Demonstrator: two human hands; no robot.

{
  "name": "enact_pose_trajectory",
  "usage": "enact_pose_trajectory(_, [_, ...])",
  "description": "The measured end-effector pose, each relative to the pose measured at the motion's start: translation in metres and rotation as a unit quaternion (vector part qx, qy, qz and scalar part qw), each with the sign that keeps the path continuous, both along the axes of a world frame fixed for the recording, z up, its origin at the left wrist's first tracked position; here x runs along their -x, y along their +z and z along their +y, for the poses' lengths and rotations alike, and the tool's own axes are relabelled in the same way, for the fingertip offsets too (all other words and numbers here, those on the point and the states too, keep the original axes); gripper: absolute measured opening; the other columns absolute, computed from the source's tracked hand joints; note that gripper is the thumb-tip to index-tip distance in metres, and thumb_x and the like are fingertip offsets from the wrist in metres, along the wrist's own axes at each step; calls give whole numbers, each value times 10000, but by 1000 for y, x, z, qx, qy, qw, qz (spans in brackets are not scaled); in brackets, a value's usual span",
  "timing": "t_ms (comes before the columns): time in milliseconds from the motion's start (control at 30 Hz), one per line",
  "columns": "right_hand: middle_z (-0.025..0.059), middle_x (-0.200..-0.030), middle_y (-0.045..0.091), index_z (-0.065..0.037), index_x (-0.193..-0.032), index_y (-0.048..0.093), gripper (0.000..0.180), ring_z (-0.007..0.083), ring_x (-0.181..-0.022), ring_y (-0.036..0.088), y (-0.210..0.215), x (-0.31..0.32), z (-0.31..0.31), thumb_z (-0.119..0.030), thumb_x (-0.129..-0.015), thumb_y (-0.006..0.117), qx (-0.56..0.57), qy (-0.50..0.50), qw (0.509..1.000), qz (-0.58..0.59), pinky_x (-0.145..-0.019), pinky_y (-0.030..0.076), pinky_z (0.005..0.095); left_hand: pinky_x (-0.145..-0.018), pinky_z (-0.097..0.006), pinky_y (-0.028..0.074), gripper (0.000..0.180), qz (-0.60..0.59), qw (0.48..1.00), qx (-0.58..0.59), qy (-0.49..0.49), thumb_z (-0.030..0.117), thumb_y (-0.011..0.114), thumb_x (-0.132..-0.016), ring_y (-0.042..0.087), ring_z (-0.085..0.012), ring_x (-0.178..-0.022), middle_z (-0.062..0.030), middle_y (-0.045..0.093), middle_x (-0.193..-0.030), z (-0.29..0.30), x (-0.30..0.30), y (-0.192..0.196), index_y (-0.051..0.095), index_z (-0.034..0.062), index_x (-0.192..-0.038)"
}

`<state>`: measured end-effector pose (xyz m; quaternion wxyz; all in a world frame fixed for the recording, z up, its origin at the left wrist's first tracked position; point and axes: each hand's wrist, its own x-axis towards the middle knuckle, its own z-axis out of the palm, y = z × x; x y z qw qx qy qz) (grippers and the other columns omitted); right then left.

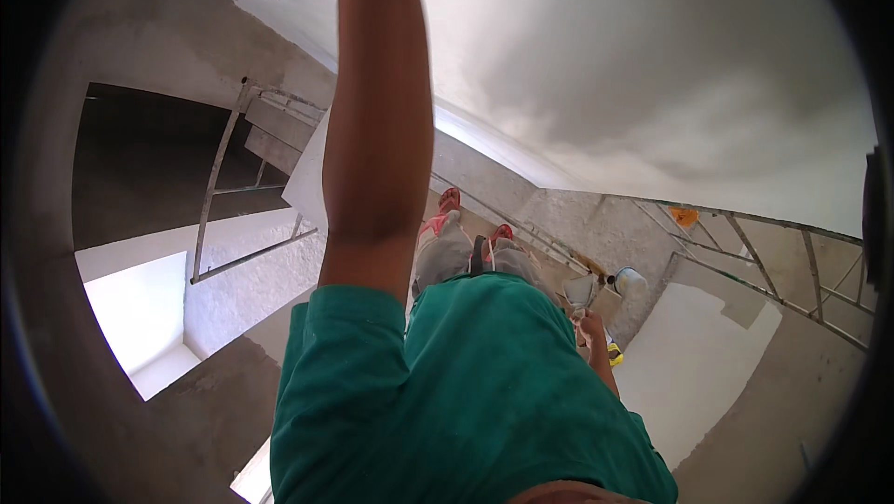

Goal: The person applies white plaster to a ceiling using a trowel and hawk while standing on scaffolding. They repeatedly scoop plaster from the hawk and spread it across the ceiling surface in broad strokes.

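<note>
My left arm [377, 122] is stretched straight up past the top edge, so my left hand lies outside the picture. Low at my right side, my right hand [590, 325] is closed around the handle of what looks like a putty knife [579, 292], its wide grey blade pointing away from me. Just beyond that blade is a pale bucket [629, 282], seen small. A broad, smooth whitish wall surface [652, 66] with grey shading fills the upper right.
My feet in red sandals [450, 199] are on a narrow plank. Metal scaffold frames stand to the left [216, 164] and right [768, 271]. An orange object [684, 216] shows behind the right frame. A bright window opening [140, 308] is at the lower left.
</note>
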<state>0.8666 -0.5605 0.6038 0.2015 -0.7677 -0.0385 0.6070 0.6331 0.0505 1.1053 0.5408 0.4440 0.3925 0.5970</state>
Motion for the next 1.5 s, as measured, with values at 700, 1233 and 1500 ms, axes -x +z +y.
enact_pose_trajectory(700, [45, -753, 626, -9, -1037, 629, 227, 138, -562, 544, 76, 54, -42, 5, -810, 635, 162, -43, 985, -40, -518, 455, 315, -379, -246, 323, 103, -101, 917, 384, 20, 47, 631, -720, 445, -117, -435, -70, 541, -638, 44, 15, -497, 544, -5, -742])
enact_pose_trajectory(1233, [54, -734, 605, -36, -989, 616, 236, 149, -554, 532, 32, 50, -27, 56, -805, 501, 54, -6, 998, -24, -486, 431, 322, -489, -279, 506, 208, -5, 991, 131, 2, 165, 672, -791, 586, -177, -469, -110, 627, -625, 49, 4, -200, 631, -39, -788])
enact_pose_trajectory(1500, [47, -704, 596, -31, -984, 653, 170, 159, -550, 544, 33, 38, -41, -5, -820, 617, 73, -75, 994, -23, -495, 451, 334, -630, -281, 504, 245, -115, 973, 196, 43, 104, 636, -804, 626, -180, -803, -90, 617, -897, -9, 75, -320, 595, -39, -998])
